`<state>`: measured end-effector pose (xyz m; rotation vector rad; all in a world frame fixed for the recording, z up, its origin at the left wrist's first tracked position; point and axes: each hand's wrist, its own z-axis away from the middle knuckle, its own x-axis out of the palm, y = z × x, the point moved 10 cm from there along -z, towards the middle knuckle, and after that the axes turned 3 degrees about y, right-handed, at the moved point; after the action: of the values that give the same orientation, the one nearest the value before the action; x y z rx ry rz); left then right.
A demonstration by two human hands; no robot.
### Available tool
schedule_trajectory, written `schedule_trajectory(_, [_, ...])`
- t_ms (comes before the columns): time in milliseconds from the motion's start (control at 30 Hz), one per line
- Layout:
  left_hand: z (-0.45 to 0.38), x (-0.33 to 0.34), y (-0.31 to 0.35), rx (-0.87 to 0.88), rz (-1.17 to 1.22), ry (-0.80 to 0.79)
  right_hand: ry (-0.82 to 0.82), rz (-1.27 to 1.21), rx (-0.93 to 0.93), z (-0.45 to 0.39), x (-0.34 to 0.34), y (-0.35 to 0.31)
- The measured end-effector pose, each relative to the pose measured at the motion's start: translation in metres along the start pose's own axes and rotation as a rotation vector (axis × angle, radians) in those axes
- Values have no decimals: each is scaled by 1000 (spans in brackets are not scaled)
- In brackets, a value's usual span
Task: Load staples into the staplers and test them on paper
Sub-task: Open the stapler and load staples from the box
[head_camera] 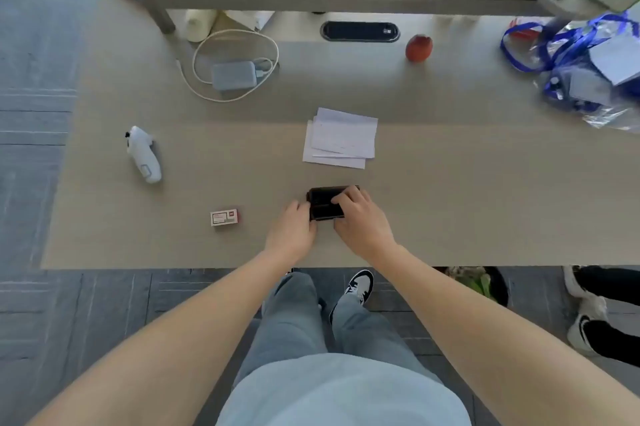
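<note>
Both hands (292, 229) (362, 217) on black staplers (323, 203) — staple box (224, 217) (closed) nearby.

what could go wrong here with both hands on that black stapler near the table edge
1. Both hands, left hand and right hand, crowd the small black stapler; a finger could get pinched if it snaps shut.
2. The staple box sits apart to the left, so fetching staples means letting go with one hand, and the stapler might slip.
3. The paper lies loosely stacked beyond the stapler; testing there could skew the sheets.
</note>
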<state>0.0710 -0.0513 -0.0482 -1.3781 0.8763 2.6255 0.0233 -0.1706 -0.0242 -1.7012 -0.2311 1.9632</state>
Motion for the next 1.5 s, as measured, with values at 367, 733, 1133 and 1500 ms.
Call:
schedule_trajectory(367, [-1,10,-13,22,184,96,50,-4,7,6,18,5])
schedule_trajectory(733, [-6,7,-32,142,290,198,260,-69,-86,12,30,1])
schedule_trajectory(1133, [10,19,-59,461,370,470,683,-16,-199,37,52,-7])
schedule_trajectory(1500, [25,19,-65,592,304,673,865,-120,-133,58,60,1])
